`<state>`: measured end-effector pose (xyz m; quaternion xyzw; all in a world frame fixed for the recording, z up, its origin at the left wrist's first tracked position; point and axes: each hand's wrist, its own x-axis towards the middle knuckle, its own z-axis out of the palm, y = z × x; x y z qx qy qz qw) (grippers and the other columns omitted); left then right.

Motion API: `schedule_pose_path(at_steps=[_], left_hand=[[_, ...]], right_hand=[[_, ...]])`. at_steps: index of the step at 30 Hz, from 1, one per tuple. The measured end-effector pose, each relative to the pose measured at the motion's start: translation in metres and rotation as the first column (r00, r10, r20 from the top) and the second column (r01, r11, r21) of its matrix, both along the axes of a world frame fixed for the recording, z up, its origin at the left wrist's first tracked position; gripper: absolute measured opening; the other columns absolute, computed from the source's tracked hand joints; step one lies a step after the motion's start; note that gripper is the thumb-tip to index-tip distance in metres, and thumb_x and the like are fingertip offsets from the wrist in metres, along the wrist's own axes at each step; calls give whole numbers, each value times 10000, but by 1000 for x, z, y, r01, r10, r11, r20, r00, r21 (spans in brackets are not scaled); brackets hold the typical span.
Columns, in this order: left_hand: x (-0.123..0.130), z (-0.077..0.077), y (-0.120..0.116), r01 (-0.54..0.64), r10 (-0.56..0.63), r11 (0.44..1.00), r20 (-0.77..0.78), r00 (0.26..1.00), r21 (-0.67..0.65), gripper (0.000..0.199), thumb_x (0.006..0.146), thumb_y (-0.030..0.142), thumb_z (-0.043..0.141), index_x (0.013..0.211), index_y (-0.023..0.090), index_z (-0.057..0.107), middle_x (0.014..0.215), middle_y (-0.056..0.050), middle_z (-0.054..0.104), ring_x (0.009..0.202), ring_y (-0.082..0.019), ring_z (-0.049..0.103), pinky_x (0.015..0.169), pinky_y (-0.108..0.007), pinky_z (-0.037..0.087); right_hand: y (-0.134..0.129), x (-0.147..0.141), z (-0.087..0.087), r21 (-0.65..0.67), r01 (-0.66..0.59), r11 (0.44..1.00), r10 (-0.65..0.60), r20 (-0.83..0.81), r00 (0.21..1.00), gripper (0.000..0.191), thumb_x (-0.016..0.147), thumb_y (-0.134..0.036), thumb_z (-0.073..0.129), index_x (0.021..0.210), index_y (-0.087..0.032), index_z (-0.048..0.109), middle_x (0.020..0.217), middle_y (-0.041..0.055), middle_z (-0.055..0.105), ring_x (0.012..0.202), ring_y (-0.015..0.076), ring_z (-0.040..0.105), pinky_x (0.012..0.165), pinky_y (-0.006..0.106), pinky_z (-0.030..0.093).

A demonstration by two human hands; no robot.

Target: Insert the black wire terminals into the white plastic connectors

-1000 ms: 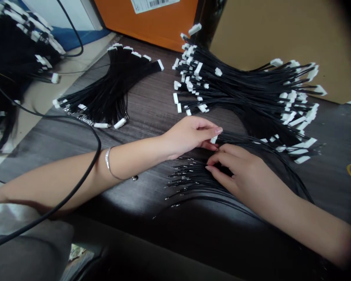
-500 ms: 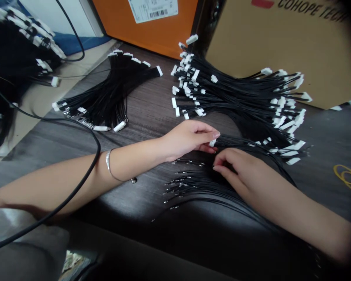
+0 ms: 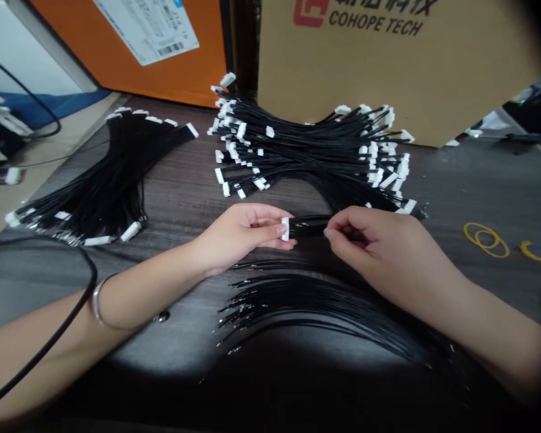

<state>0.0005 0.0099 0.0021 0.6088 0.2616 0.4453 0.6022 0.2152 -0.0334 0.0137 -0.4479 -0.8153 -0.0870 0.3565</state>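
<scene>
My left hand [image 3: 247,231] grips a white connector [image 3: 285,229] between thumb and fingers, with black wires running out of it to the right. On the right side of these wires, my right hand [image 3: 369,237] has its thumb and index finger pinched together; a wire appears to be held there. Below both hands lies a spread bundle of loose black wires [image 3: 297,297] with small metal tips at the left end. Behind the hands rests a big pile of black cables [image 3: 302,141] with white connectors on both ends.
Another cable bundle [image 3: 103,174] lies at the left. An orange box [image 3: 139,72] and a cardboard box [image 3: 388,78] stand at the back. Yellow rubber bands [image 3: 485,239] lie at the right. A thick black cable [image 3: 49,349] crosses over my left forearm.
The view has shifted to the right. My left hand now shows the white connector more upright and plainly, and my right hand has moved to the wires, further from the connector.
</scene>
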Motion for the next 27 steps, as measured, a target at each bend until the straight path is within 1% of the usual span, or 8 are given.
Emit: schedule_pose_path(at_steps=[3,6,13,19,27], left_hand=[[0,1,-3,-12,15,999,-73,997,41,190,758,143,750,930,93,686,764,-20,709,776,-162,724,783,-263,592],[0,3,-6,-40,47,997,-117,992,66,185,763,131,742,936,100,684,760,-11,710,754,-148,720,775,-256,598],[2,3,-8,-72,89,992,-168,982,101,183,754,144,748,926,118,690,771,-12,718,741,-145,716,771,-268,604],[2,2,-6,-54,75,991,-166,983,126,169,765,125,732,930,128,693,765,2,713,740,-131,715,759,-242,600],[2,2,-6,-52,82,985,-182,980,163,160,768,143,733,922,123,693,771,-5,708,731,-134,711,754,-249,600]], right_hand=[[4,-3,-5,-25,-35,999,36,33,999,151,839,-185,533,710,-188,613,620,-21,613,533,90,524,524,226,362],[6,-4,-7,-24,-47,999,48,62,997,153,835,-179,532,707,-181,615,633,-22,611,538,86,510,532,233,351],[7,-1,-6,-82,-110,991,113,30,993,162,816,-177,530,671,-192,600,613,-28,599,518,81,499,511,230,337],[8,-2,-7,-86,-101,991,106,59,993,150,809,-173,538,670,-193,594,608,-34,587,517,78,483,507,235,328],[5,-2,-7,-89,-82,993,89,85,992,138,798,-173,541,679,-201,603,596,-35,577,502,86,477,498,247,325]])
